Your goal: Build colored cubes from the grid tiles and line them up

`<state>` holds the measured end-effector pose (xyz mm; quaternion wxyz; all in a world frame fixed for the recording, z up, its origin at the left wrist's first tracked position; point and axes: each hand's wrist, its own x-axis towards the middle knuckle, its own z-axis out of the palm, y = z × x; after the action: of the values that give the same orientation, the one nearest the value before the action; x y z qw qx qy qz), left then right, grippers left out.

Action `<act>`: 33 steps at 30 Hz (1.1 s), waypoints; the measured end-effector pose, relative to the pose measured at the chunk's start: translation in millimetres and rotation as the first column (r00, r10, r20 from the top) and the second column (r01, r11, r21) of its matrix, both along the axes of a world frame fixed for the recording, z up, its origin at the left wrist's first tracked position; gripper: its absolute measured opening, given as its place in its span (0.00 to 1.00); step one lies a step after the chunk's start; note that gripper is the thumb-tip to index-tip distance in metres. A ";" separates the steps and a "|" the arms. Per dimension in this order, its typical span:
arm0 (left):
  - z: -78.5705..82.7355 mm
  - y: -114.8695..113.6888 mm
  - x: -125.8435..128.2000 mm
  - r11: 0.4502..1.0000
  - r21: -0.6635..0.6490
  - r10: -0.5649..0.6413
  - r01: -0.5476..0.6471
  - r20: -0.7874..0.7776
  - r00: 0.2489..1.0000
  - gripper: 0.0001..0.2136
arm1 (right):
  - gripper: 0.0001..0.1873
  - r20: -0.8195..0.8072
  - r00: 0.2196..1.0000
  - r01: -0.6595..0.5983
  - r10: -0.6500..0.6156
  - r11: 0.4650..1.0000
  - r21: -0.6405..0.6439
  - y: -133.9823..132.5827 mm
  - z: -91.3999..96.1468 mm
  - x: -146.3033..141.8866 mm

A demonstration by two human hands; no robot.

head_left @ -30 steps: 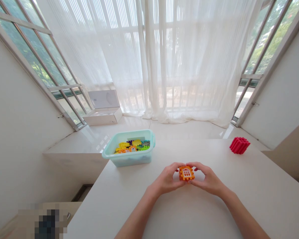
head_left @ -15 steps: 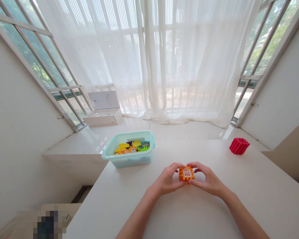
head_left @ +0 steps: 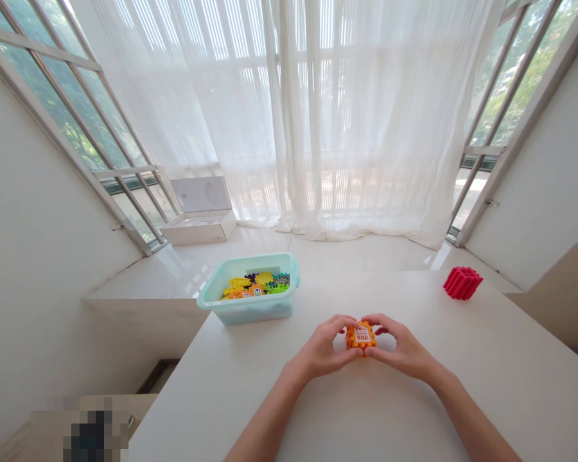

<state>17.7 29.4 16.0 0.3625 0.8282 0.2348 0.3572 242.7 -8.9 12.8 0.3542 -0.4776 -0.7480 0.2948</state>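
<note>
Between my two hands is an orange toy block (head_left: pixel 362 335), boxy with notched edges and a white arched window on its upper face. My left hand (head_left: pixel 328 346) grips its left side, fingers behind and thumb at the near edge. From the right, my right hand (head_left: pixel 399 346) pinches it in the same way, thumb in front. The block's underside and far side are hidden by my fingers, so I cannot tell whether it rests on the white table (head_left: pixel 366 410).
A pale green plastic bin (head_left: pixel 255 313) holding yellow, orange, green and purple notched pieces stands at the table's left edge. A red ridged block (head_left: pixel 462 283) sits at the far right. An open white box (head_left: pixel 200 226) lies on the sill near the curtain (head_left: pixel 366 128).
My left thumb has shifted slightly right along the block's near edge, and the block appears slightly more level. Everything else looks the same.
</note>
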 end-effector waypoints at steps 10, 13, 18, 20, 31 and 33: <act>3.7 -0.6 -1.7 0.999 0.044 0.017 -0.016 -0.030 0.999 0.21 | 0.27 -0.017 1.000 0.009 -0.009 1.000 -0.010 1.0 -2.3 1.7; 21.7 1.4 -15.1 0.987 0.110 0.122 -0.118 -0.028 0.992 0.21 | 0.29 -0.066 0.997 0.040 -0.039 0.999 0.010 3.0 -4.1 6.0; 76.0 23.5 -67.4 0.820 0.313 0.538 -0.479 -0.136 0.832 0.10 | 0.21 -0.163 0.976 0.149 -0.142 0.988 0.032 8.4 -6.3 10.1; 94.9 39.4 -92.3 0.614 0.418 0.788 -0.669 -0.280 0.548 0.12 | 0.19 -0.181 0.966 0.196 -0.186 0.980 0.041 10.6 -7.4 8.7; 114.3 80.6 -136.0 0.660 0.408 0.645 -0.630 -0.739 0.197 0.11 | 0.16 -0.255 0.927 0.309 -0.275 0.946 0.102 13.4 -4.0 4.5; 113.2 81.8 -132.2 0.659 0.415 0.647 -0.627 -0.737 0.193 0.12 | 0.16 -0.258 0.924 0.318 -0.283 0.942 0.105 13.6 -3.5 4.8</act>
<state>-114.5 111.2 129.2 0.0104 0.7189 0.6945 0.0277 247.5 4.7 9.4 0.5165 -0.5207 -0.6369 0.2374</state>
